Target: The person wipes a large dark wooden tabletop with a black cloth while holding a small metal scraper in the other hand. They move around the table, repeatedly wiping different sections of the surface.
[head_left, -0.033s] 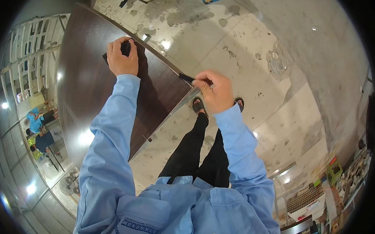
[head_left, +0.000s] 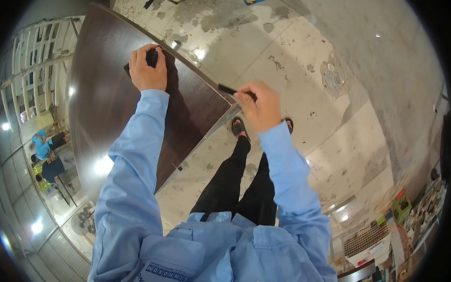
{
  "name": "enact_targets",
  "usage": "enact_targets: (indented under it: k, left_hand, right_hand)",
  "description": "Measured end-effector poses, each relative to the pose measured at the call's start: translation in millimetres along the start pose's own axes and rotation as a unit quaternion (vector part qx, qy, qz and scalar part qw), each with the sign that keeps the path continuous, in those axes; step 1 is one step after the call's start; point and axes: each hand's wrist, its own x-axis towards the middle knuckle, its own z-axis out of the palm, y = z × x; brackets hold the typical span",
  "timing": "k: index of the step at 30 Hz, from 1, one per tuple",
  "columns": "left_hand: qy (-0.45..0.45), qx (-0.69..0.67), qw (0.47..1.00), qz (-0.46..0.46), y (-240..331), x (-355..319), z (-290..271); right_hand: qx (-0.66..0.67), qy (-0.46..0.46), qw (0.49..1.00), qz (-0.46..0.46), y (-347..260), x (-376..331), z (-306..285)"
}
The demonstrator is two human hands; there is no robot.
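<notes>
A dark reddish-brown wood-look panel (head_left: 113,72) with a glossy surface stretches along my left side, its near corner pointing at my right hand. Resting on its top, my left hand (head_left: 148,71) is closed around a black block-like object (head_left: 151,58), partly hidden by the fingers. My right hand (head_left: 259,105), slightly blurred, pinches a thin, flat black strip (head_left: 227,89) just beyond the panel's right edge, close to that corner. What kind of tool the strip is, I cannot tell.
A small metal piece (head_left: 175,45) juts from the panel's far edge. Below is a stained concrete floor (head_left: 288,58) with my sandalled feet (head_left: 239,126). Crates and clutter (head_left: 368,243) lie at lower right. Two people (head_left: 51,157) and a fan (head_left: 82,223) are at far left.
My right hand has lifted the black strip slightly up and away from the panel's edge, so more of it shows. My left hand stays almost where it was.
</notes>
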Motion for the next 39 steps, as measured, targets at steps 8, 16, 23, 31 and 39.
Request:
enact_targets:
  k: [8, 16, 23, 31, 39]
  left_hand:
    - [0.001, -0.017, 1.000, -0.014, 0, 6, 16]
    - [0.003, -0.009, 1.000, -0.017, 0, 7, 16]
    - [0.005, -0.013, 1.000, -0.022, 0, 7, 16]
    - [-0.001, -0.010, 0.999, -0.030, 1, 6, 15]
    - [0.005, -0.011, 1.000, -0.017, 0, 7, 16]
  right_hand:
    - [-0.048, -0.144, 0.979, -0.135, -14, 49, -14]
    - [-0.081, -0.185, 0.956, -0.210, -7, 69, -21]
    - [-0.101, -0.132, 0.945, -0.280, -3, 70, -17]
    - [-0.121, -0.180, 0.929, -0.300, -4, 54, -34]
    - [-0.135, -0.213, 0.878, -0.408, -10, 53, -31]
